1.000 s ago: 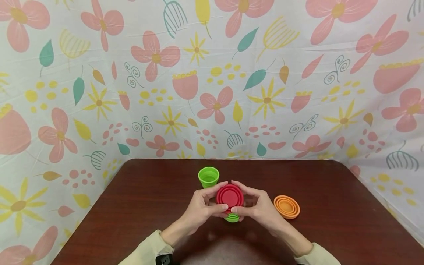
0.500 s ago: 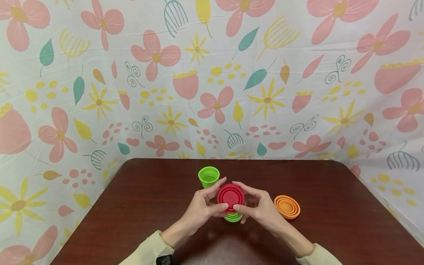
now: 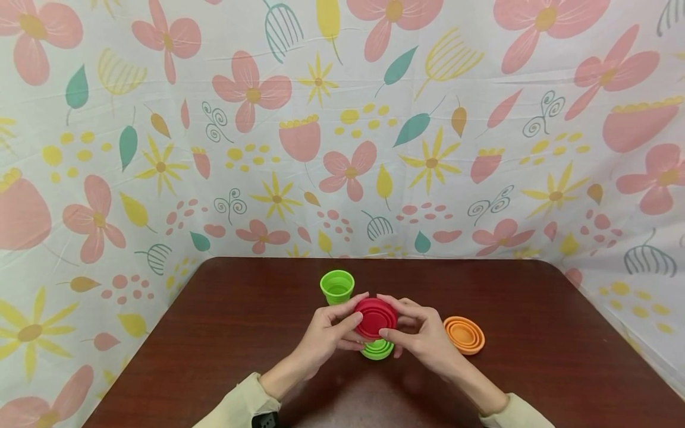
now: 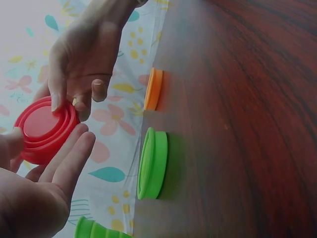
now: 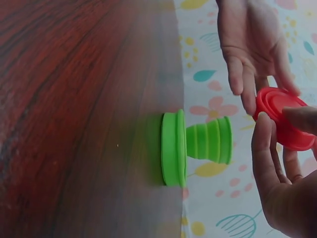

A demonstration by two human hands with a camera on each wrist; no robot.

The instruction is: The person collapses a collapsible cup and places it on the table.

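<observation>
A red collapsible cup [image 3: 376, 319], folded flat into rings, is held above the table between both hands. My left hand [image 3: 324, 336] pinches its left side, thumb on the face and fingers at the rim. On the opposite side my right hand [image 3: 423, 336] grips it the same way, thumb low on the front. Below the red cup a flattened green collapsible cup [image 3: 377, 350] lies on the table, partly covered in the head view. In the right wrist view the red cup [image 5: 282, 111] is tilted, with the fingertips of both hands at its edge.
An expanded green collapsible cup [image 3: 337, 285] stands behind the left hand on the dark wooden table [image 3: 225, 333]. A flattened orange collapsible cup [image 3: 464, 334] lies right of the right hand. A floral cloth [image 3: 342, 131] hangs behind the table.
The red cup has tilted in my fingers and shifted slightly right. My left thumb has moved up along its edge. The cups on the table stay in place.
</observation>
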